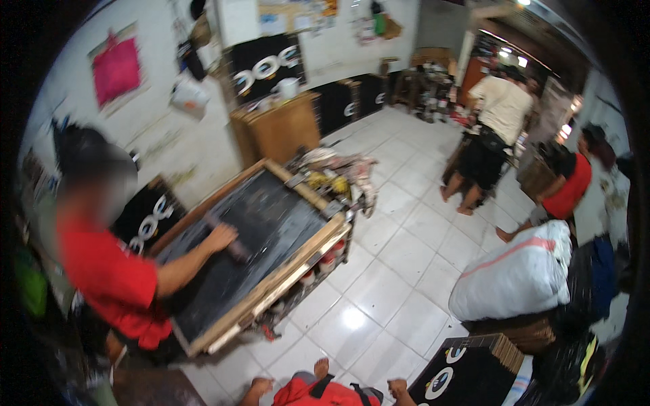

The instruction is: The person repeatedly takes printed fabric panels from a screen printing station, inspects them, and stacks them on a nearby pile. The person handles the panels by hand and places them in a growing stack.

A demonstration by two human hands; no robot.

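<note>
Neither of my hands shows clearly. At the lower edge I see only bare toes (pixel 321 369) and a red cloth with a black strap (pixel 318 394); whether the skin-coloured shapes beside them are hands or feet is unclear. To the left, a person in a red shirt (pixel 108 277) leans over a wooden-framed dark screen (pixel 271 223) on a work table. That person's hand (pixel 220 237) presses a long bar (pixel 233 249) onto the dark surface.
Cans (pixel 325 260) sit on a shelf under the table, with clutter (pixel 335 179) at its far end. A white sack (pixel 518 274) lies on a stack at the right. A pile of black printed sheets (pixel 467 369) is at the lower right. Two people (pixel 497 128) stand at the back right, and a wooden cabinet (pixel 277 128) is by the wall.
</note>
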